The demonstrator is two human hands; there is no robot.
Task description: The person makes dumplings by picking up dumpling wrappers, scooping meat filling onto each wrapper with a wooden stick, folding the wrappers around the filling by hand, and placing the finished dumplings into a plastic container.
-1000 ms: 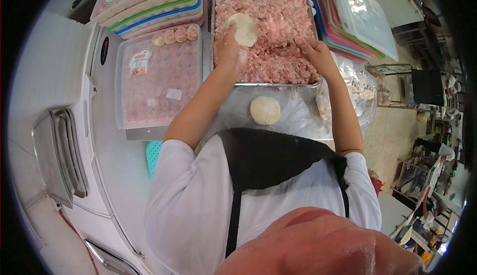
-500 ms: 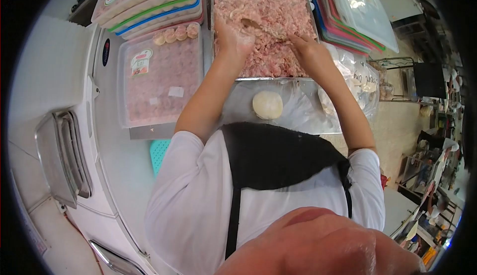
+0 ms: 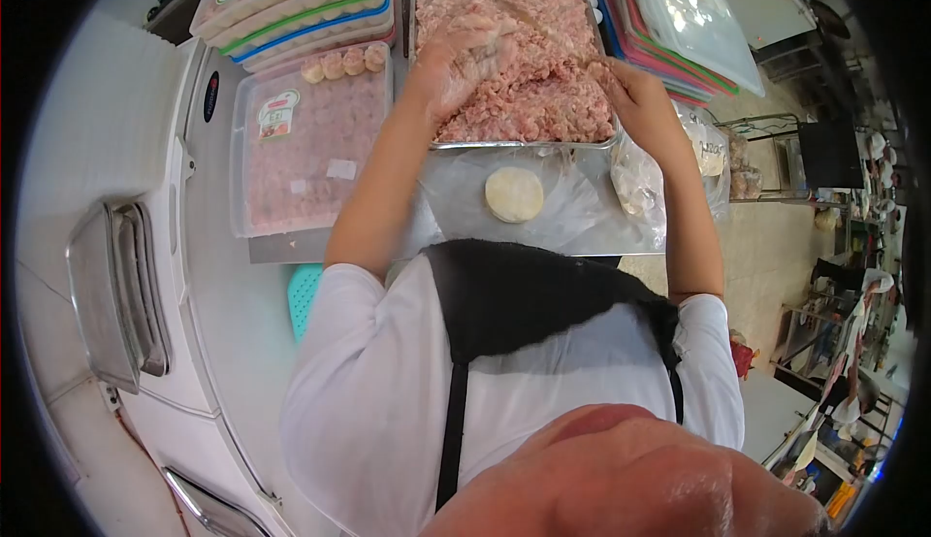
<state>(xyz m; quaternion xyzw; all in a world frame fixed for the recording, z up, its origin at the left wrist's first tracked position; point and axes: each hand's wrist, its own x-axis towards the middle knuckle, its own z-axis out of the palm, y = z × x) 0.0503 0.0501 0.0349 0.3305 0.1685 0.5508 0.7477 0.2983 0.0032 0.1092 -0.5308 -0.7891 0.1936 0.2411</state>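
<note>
A metal tray (image 3: 524,145) holds a thick mass of pink minced meat (image 3: 543,110). My left hand (image 3: 461,64) is over the left side of the meat, its fingers stretched out and smeared with meat. At the tray's right edge, my right hand (image 3: 635,96) is closed, thumb and fingers pinched around the near end of a brown stick-like tool (image 3: 521,13). That tool slants up and left across the meat; meat covers part of it, so its full shape is hidden. Nearer my body, a round pale stack of dough wrappers (image 3: 514,195) lies on plastic film.
To the left stand stacked plastic boxes (image 3: 301,13) and a lidded box (image 3: 310,168) with several filled dumplings (image 3: 344,64) on top. Coloured lids (image 3: 679,23) are piled to the right, near a plastic bag (image 3: 640,183). A white freezer (image 3: 184,294) flanks the far left.
My left hand has risen slightly, its fingers now spread farther over the meat. The right hand has shifted right to the tray's edge, and the brown tool has moved up and right.
</note>
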